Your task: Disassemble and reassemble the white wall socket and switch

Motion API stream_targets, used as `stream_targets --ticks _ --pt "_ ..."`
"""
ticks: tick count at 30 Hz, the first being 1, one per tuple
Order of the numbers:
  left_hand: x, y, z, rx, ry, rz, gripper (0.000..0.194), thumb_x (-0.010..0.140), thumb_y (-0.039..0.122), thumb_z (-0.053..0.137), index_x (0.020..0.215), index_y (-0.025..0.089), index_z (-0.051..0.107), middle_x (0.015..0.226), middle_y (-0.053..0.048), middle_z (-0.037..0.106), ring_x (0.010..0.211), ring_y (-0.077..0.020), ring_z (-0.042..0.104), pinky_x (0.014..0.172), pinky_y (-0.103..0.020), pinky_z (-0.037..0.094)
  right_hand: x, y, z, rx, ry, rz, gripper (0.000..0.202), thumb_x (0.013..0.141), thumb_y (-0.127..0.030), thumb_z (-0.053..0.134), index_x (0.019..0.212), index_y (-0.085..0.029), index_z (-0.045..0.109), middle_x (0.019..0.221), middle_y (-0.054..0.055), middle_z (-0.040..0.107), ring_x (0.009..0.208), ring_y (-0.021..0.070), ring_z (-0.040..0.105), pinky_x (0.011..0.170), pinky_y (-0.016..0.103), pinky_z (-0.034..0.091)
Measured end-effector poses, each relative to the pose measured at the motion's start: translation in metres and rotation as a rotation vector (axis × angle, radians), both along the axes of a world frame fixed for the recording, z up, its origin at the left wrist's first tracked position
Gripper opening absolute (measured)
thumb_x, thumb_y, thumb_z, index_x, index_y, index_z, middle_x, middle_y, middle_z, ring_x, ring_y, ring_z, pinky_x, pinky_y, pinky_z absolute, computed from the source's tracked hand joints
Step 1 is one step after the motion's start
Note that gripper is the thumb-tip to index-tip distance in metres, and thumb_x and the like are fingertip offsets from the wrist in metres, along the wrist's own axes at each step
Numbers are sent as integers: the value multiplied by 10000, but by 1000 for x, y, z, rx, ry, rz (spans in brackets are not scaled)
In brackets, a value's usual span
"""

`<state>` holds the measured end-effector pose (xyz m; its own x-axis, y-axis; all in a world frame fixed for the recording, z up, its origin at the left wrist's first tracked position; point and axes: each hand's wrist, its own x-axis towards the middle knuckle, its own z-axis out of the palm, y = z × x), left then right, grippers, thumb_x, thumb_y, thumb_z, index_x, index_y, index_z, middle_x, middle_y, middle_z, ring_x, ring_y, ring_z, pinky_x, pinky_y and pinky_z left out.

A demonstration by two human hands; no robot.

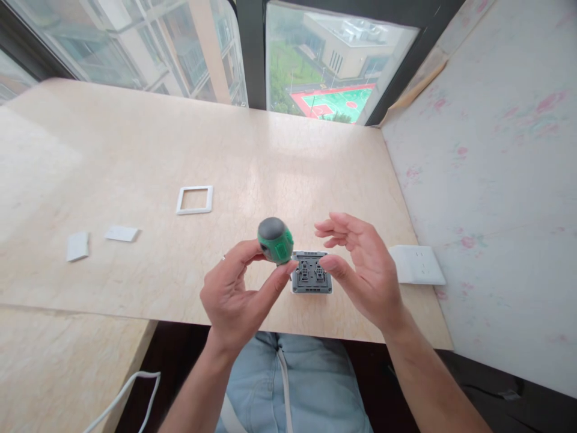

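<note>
My left hand (238, 294) grips a screwdriver (276, 242) by its green and black handle, butt end up. Its shaft is hidden below the hand. Just right of it, a grey switch module (312, 273) with a white rim lies face up on the counter, showing two rocker mechanisms and a screw at its side. Over the module's right side hovers my right hand (363, 270), fingers apart and holding nothing; the thumb tip overlaps the module's edge in view, and I cannot tell whether it touches.
On the beige counter (135, 162) lie a white switch frame (195, 210) and two white rocker covers (78, 246) to the left. A white wall socket (418, 264) juts from the papered wall at right. Windows line the back; a white cable (135, 379) hangs lower left.
</note>
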<state>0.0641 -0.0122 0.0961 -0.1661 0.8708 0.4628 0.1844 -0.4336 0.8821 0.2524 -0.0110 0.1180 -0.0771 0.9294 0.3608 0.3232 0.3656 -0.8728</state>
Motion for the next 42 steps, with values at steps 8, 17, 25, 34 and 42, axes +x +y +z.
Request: stream_targets --ticks 8,17,25,34,42 --pt "7 -7 -18 37 -110 -23 250 765 105 796 981 206 720 877 -10 734 813 -180 715 779 -340 624 32 -24 -60 -115 -279 -82 477 913 -423 677 1342 -267 539 1338 120 626 1257 280 586 1067 520 483" --pt "13 -4 -28 59 -30 7 254 762 120 798 988 208 724 874 -17 734 801 -186 714 803 -373 620 34 -28 -94 -105 -245 94 819 814 -493 767 1505 -337 356 1541 114 420 1457 298 371 1191 545 351" --pt "14 -3 -29 50 -13 7 252 763 133 802 992 205 726 878 -24 736 809 -202 723 798 -389 624 33 -32 -107 -121 -232 110 923 782 -495 793 1544 -360 290 1586 107 362 1483 311 331 1205 551 327" --pt "13 -1 -29 86 65 -2 289 751 92 790 1009 196 712 886 -24 733 824 -205 729 813 -390 630 30 -32 -109 -75 -280 66 864 811 -515 757 1534 -334 320 1554 130 404 1459 320 373 1180 568 362" --pt "9 -2 -26 105 160 -85 359 757 81 760 1088 208 698 953 -33 744 821 -197 741 779 -342 635 30 -32 -109 -45 -286 52 848 816 -493 763 1529 -327 335 1548 128 422 1447 314 394 1171 549 382"
